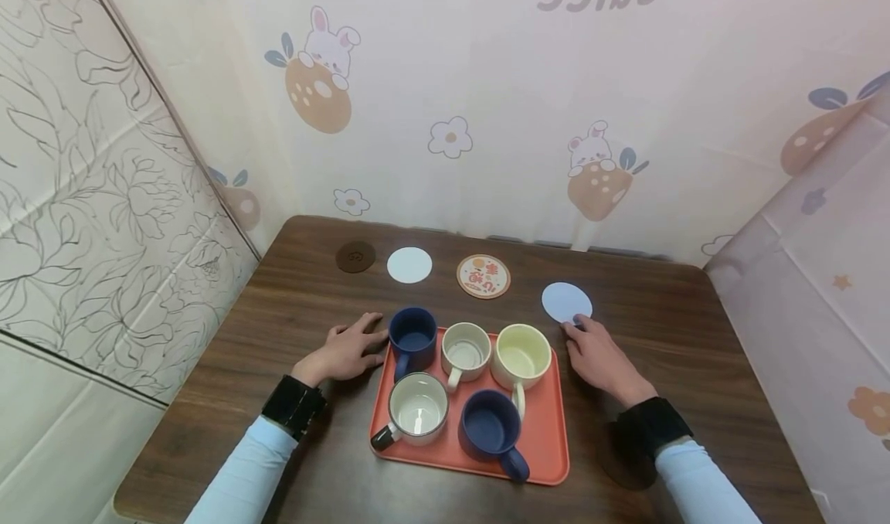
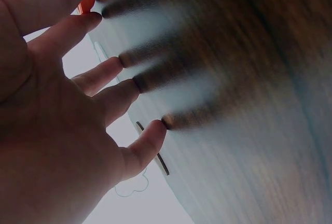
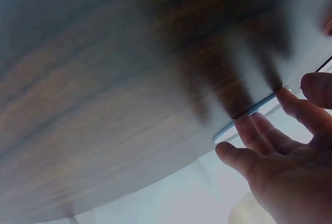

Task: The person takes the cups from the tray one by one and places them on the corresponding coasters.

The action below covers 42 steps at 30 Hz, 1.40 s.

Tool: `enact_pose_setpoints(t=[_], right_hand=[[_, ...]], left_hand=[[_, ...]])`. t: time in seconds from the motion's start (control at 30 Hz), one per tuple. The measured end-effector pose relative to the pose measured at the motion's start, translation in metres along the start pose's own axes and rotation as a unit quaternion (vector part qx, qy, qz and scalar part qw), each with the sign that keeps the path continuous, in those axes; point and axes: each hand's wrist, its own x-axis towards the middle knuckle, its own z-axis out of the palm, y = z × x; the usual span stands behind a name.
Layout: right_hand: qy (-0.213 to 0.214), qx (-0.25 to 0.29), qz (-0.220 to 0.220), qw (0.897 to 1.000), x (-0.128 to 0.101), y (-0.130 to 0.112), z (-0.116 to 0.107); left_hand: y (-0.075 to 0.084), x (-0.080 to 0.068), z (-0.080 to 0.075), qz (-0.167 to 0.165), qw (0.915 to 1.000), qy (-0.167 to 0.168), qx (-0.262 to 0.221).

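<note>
My left hand [image 1: 348,352] rests on the wooden table with its fingers spread, right beside the left edge of the coral tray [image 1: 545,462]. Closest to it is a dark blue mug [image 1: 413,329] at the tray's back left corner. My right hand [image 1: 603,360] lies to the right of the tray, fingers extended, with fingertips at the near edge of a pale round coaster [image 1: 566,301]. That coaster [image 3: 267,105] appears edge-on under the fingertips in the right wrist view. The tray also carries a small cream cup [image 1: 466,349], a pale yellow mug [image 1: 521,354], a white mug with black handle [image 1: 419,406] and another blue mug [image 1: 490,423].
Along the back of the table [image 1: 278,315] lie a dark brown coaster [image 1: 355,256], a white coaster [image 1: 409,265] and a printed coaster [image 1: 483,276]. Patterned curtains [image 1: 487,83] hang behind the table and at both sides.
</note>
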Motion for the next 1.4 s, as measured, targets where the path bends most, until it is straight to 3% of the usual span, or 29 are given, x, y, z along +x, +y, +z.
enact_pose_setpoints(t=[0.43,0.87,1.4], right_hand=[[0.004,-0.019,-0.036,0.999,0.022,0.002,0.001],[-0.016,-0.033,-0.024,0.999,0.039,-0.002,-0.003],[-0.022,-0.029,-0.028,0.999,0.043,-0.004,-0.006]], left_hand=[[-0.001,0.001,-0.001,-0.009,0.9999,-0.005,0.004],[-0.001,0.001,-0.001,-0.01,0.9999,-0.01,0.005],[0.0,-0.001,-0.002,-0.002,1.0,-0.005,0.001]])
